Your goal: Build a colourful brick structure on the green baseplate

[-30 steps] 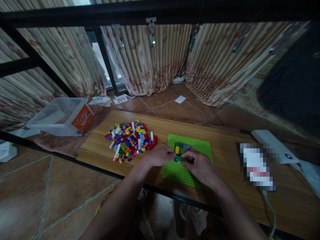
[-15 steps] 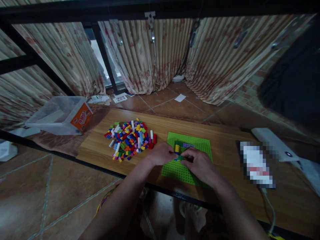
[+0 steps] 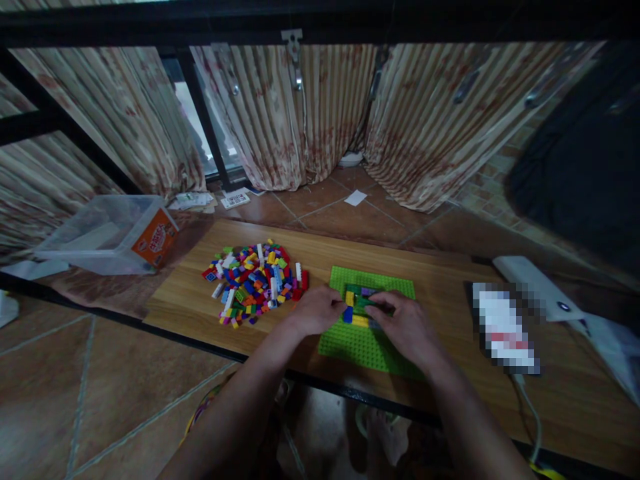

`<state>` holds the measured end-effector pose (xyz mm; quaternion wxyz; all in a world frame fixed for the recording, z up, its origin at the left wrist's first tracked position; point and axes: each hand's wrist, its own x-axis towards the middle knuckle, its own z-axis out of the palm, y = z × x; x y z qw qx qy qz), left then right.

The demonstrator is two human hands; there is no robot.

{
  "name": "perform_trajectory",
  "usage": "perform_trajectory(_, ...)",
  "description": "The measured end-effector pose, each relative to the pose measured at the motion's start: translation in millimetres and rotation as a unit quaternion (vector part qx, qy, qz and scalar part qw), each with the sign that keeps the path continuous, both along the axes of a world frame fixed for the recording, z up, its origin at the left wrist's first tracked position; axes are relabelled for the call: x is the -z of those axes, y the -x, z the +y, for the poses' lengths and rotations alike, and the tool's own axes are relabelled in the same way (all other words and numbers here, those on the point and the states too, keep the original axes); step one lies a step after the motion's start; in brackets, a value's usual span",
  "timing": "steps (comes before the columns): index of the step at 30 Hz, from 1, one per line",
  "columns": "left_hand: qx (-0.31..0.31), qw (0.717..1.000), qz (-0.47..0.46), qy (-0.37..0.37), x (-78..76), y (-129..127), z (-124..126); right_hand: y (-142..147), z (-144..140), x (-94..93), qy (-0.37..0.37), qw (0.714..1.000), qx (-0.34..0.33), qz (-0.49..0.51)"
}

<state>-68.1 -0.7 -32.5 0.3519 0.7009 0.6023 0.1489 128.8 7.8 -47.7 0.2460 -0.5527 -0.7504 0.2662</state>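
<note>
A green baseplate (image 3: pixel 360 347) lies on the wooden table (image 3: pixel 450 287), with a small build of green, yellow, blue and purple bricks (image 3: pixel 357 303) on its far half. My left hand (image 3: pixel 317 310) rests at the plate's left edge, fingertips touching the build. My right hand (image 3: pixel 405 327) lies over the plate's right side, its fingers pressed on a dark green brick of the build. To the left sits a pile of loose coloured bricks (image 3: pixel 253 280).
A clear plastic tub with an orange label (image 3: pixel 107 233) lies tipped at the table's left end. On the right are a blurred flat object (image 3: pixel 503 327), a white device (image 3: pixel 537 287) and a cable (image 3: pixel 533 413). Curtains hang behind; a black frame bar runs overhead.
My right hand has shifted slightly away along the build, uncovering a yellow and a blue brick at its near edge. The view drifted a little; my left hand stays at the plate's edge.
</note>
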Motion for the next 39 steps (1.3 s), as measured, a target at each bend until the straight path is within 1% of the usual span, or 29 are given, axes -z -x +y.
perform_trajectory(3, -0.002, 1.0, 0.001, -0.008, 0.4, -0.9, 0.1, -1.8, 1.6, 2.0, -0.011, 1.0, 0.019, -0.015)
perform_trajectory(11, -0.029, 0.999, 0.035, -0.015, 0.3, -4.4, -1.2, -0.8, 0.3, 4.1, -0.022, 1.0, 0.011, -0.019)
perform_trajectory(15, -0.032, 0.998, 0.039, -0.025, 0.8, -7.5, -4.1, -1.2, 0.7, 7.4, -0.011, 1.0, 0.018, -0.018)
perform_trajectory(18, -0.047, 0.998, 0.028, -0.033, 0.7, -7.1, -4.3, -1.6, 1.3, 9.0, -0.015, 1.0, 0.02, -0.007)
perform_trajectory(21, -0.074, 0.995, -0.005, -0.067, -2.1, 8.4, 0.3, 0.9, 0.3, 8.0, -0.013, 1.0, 0.017, 0.017)
perform_trajectory(23, -0.119, 0.987, -0.022, -0.102, -6.3, 29.7, 3.9, 5.8, -2.5, 6.3, -0.017, 0.999, 0.016, 0.037)
perform_trajectory(24, -0.156, 0.981, -0.02, -0.116, -8.8, 42.5, 5.0, 9.3, -4.6, 5.5, -0.021, 0.999, 0.013, 0.045)
perform_trajectory(26, -0.24, 0.963, 0.018, -0.117, -13.8, 68.2, 5.0, 17.7, -9.6, 4.3, -0.029, 0.998, -0.005, 0.054)
perform_trajectory(28, -0.299, 0.946, 0.075, -0.1, -17.2, 88.3, 2.4, 26.2, -14.2, 4.1, -0.032, 0.998, -0.03, 0.05)
perform_trajectory(29, -0.316, 0.939, 0.1, -0.087, -18.0, 94.9, 0.7, 29.8, -15.8, 4.3, -0.033, 0.998, -0.041, 0.045)
perform_trajectory(32, -0.325, 0.93, 0.162, -0.063, -17.3, 100.4, -3.4, 36.0, -17.0, 5.6, -0.041, 0.997, -0.05, 0.036)
perform_trajectory(35, -0.312, 0.925, 0.206, -0.073, -15.1, 93.5, -3.9, 35.9, -14.5, 6.3, -0.047, 0.997, -0.043, 0.038)
perform_trajectory(39, -0.291, 0.925, 0.232, -0.079, -15.3, 85.8, -3.3, 31.8, -11.0, 5.0, -0.044, 0.998, -0.022, 0.041)
